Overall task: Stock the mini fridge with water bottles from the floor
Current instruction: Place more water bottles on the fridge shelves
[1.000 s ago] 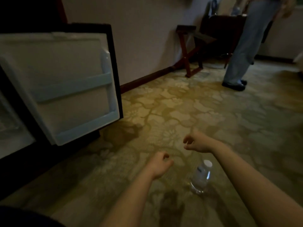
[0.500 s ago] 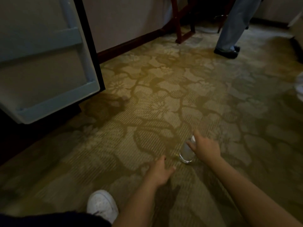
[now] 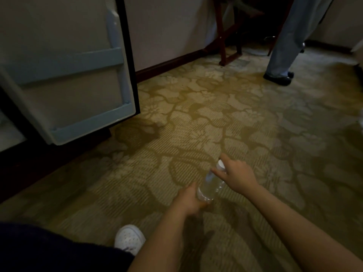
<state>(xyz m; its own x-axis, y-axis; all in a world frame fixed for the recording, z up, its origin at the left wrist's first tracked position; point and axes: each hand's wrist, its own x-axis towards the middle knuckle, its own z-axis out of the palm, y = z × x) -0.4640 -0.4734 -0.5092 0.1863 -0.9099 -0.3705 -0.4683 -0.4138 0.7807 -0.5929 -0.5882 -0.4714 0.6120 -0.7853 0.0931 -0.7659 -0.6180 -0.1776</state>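
Clear plastic water bottle (image 3: 210, 183) is tilting over the carpet (image 3: 196, 124), right of the open fridge door (image 3: 68, 75); left hand (image 3: 193, 201) gripping its base, right hand (image 3: 235, 175) pinching its capped neck.

We've got the fridge door (image 3: 68, 75) at far left and the water bottle (image 3: 210, 183) ahead over the carpet (image 3: 196, 124). Our left hand (image 3: 193, 201) is at its base and our right hand (image 3: 235, 173) at its cap, with a person's legs (image 3: 284, 46) far back on the right.
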